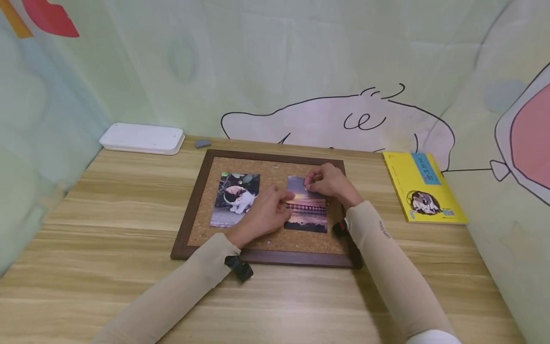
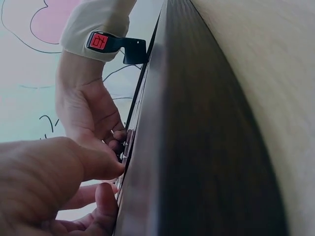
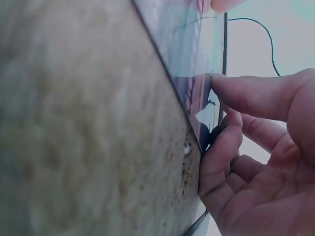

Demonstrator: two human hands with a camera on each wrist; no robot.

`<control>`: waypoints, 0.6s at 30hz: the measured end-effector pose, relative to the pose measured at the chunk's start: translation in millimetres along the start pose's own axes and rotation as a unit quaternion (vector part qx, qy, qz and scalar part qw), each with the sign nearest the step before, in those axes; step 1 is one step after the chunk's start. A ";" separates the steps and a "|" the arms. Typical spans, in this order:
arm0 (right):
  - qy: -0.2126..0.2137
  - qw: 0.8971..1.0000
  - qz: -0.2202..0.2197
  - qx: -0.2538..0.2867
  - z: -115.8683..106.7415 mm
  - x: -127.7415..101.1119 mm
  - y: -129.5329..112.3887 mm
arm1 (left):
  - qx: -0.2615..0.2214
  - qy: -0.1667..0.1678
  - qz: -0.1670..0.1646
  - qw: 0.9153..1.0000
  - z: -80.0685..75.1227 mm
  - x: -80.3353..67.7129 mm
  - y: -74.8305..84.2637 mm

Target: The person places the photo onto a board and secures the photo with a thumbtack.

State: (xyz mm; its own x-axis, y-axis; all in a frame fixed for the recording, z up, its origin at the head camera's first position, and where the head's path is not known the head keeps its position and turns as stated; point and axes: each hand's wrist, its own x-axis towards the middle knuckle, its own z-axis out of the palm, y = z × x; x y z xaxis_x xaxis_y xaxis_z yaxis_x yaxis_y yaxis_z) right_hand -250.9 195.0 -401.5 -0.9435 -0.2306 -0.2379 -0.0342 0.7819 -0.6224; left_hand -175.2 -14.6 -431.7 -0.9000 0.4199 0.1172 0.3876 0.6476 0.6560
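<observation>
A cork board (image 1: 275,241) with a dark wooden frame lies on the table. On its right half is a sunset photo (image 1: 306,222) of a pier over water; on its left half, a photo of a cat (image 1: 240,200) has a green pin (image 1: 225,175) at its top left corner. My left hand (image 1: 268,210) rests at the sunset photo's left edge, thumb and fingertips touching it. Over the photo's upper part, my right hand (image 1: 328,181) pinches a small pale pin (image 1: 306,187) between thumb and fingertips, mostly hidden by them in the right wrist view.
A white case (image 1: 143,137) stands at the back left, with a small grey block (image 1: 203,143) beside it. Right of the board lies a yellow book (image 1: 423,188). Printed cloth walls (image 1: 301,57) border the table at the back and sides.
</observation>
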 end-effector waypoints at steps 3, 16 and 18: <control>0.002 1.000 -0.002 0.017 -0.5 -2.4 3.0 | -0.001 -0.005 0.000 1.000 -1.1 0.0 0.1; -0.013 0.998 -0.044 0.037 -5.8 -22.1 5.9 | -0.030 0.036 0.062 0.997 -24.6 -18.1 -15.2; -0.008 0.998 -0.059 0.025 -8.0 -26.1 7.5 | -0.001 0.043 0.070 0.997 -32.8 -22.2 -17.5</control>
State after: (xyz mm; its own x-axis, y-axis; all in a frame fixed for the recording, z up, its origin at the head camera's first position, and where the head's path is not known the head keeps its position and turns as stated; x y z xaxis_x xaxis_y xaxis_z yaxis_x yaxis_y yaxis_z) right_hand -229.1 211.5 -393.9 -0.9283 -0.3289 -0.1736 -0.1271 0.7192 -0.6831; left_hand -168.6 -56.1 -421.3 -0.8511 0.4495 0.2712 0.5101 0.5855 0.6302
